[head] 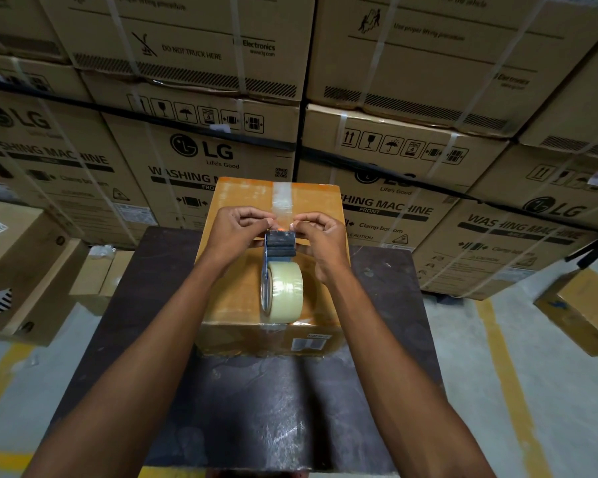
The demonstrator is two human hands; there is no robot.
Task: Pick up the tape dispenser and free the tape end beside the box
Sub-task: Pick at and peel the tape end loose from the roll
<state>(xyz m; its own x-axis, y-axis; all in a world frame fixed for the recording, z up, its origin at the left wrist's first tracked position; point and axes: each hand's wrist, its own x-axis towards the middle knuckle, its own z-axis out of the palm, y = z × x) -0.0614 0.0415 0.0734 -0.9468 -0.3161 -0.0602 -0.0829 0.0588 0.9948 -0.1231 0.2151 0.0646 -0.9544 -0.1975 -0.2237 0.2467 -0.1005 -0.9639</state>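
A tape dispenser point(279, 246) with a dark blue head and a clear tape roll point(285, 293) sits over the top of a brown cardboard box point(235, 294). The box stands on a dark table point(256, 401). A strip of clear tape point(283, 198) runs along the far half of the box top. My left hand point(237, 232) and my right hand point(320, 239) meet at the dispenser's head, fingertips pinching the tape end at the cutter. Whether the dispenser rests on the box or hangs just above it I cannot tell.
Stacked washing-machine cartons point(194, 157) form a wall right behind the table. Lower cartons point(25, 270) stand at the left, and a small box point(580, 308) lies on the floor at the right. Yellow lines point(508, 384) mark the grey floor.
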